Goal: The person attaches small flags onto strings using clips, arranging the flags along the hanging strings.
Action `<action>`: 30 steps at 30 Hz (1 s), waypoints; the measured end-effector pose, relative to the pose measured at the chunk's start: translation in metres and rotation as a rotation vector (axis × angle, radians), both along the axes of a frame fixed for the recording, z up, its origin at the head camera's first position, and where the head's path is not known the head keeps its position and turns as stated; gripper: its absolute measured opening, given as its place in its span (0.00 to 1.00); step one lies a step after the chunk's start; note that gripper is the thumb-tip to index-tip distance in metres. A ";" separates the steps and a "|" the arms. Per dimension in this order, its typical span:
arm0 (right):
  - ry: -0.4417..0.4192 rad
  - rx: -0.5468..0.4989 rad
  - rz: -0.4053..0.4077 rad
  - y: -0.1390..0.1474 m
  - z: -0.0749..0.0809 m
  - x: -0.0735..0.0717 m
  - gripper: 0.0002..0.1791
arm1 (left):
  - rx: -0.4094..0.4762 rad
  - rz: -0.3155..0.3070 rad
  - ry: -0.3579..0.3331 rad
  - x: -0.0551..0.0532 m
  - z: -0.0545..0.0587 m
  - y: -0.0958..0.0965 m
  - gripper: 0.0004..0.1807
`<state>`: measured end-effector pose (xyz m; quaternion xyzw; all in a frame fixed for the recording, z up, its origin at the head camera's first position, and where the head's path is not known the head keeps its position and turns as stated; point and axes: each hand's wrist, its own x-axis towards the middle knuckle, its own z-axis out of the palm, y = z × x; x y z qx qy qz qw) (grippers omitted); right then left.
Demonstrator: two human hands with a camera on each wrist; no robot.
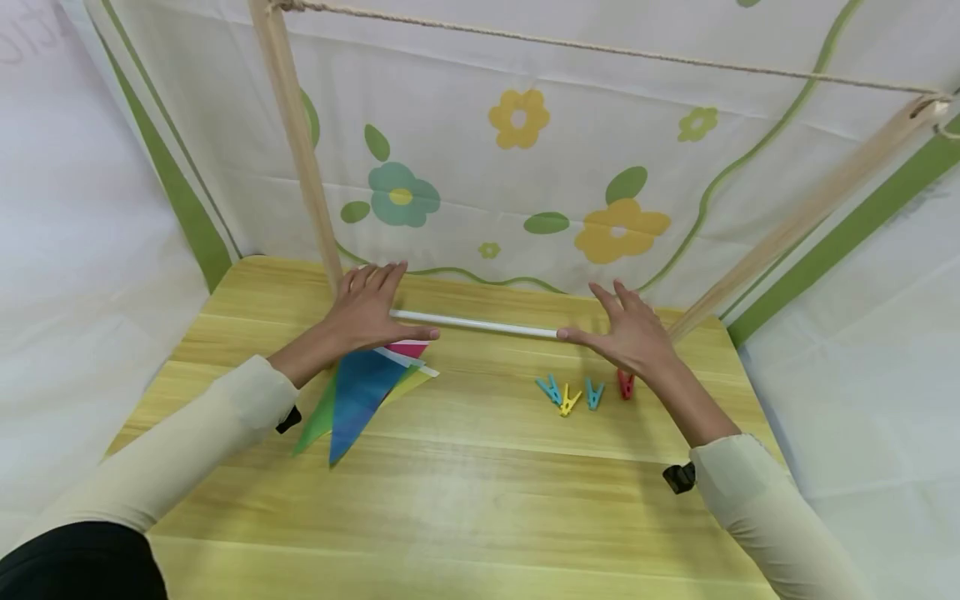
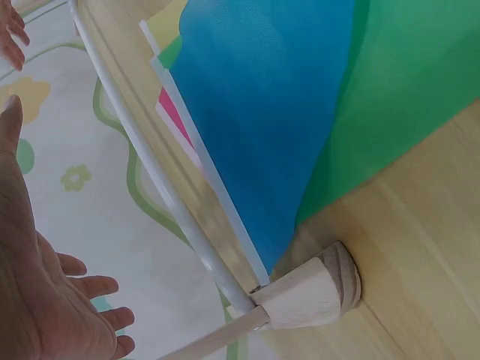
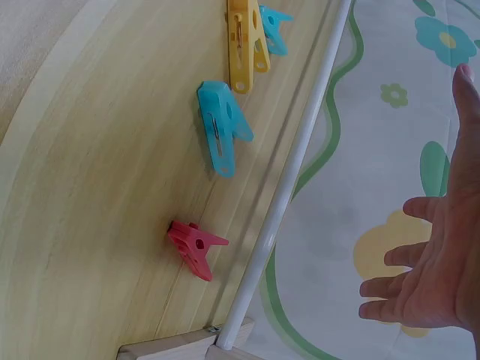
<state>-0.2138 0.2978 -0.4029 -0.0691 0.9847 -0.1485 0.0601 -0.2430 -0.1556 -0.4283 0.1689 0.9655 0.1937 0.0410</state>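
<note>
Both hands are spread with nothing in their fingers, above the back part of the wooden table. My left hand (image 1: 360, 312) is by the left post, over the white-edged ends of a pile of pennants, the blue one (image 1: 362, 396) on top with green, yellow and pink showing. My right hand (image 1: 636, 333) is on the right, near several clothespins. A white rod (image 1: 480, 323) runs low between the two posts; from the head its ends disappear behind my hands. In the right wrist view, the red clothespin (image 3: 196, 247), a blue one (image 3: 223, 127) and the yellow one (image 3: 244, 45) lie beside the rod.
Wooden posts stand at the left (image 1: 300, 150) and right (image 1: 810, 217), with a twine rope (image 1: 540, 40) strung between their tops. Behind them hangs a white cloth (image 1: 457, 100) printed with flowers. The wooden table (image 1: 465, 500) extends toward me.
</note>
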 end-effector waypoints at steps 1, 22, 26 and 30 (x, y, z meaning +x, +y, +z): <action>0.001 0.002 0.002 -0.001 0.000 0.000 0.65 | -0.003 -0.001 0.004 0.000 -0.001 -0.001 0.76; -0.086 -0.005 0.018 -0.012 -0.011 0.005 0.68 | 0.005 -0.017 0.012 0.003 -0.005 -0.010 0.73; -0.101 -0.012 0.021 -0.013 -0.013 0.006 0.68 | 0.006 -0.016 0.007 0.003 -0.005 -0.011 0.71; -0.114 -0.027 0.017 -0.016 -0.016 0.008 0.69 | -0.008 -0.019 0.000 0.003 -0.006 -0.013 0.70</action>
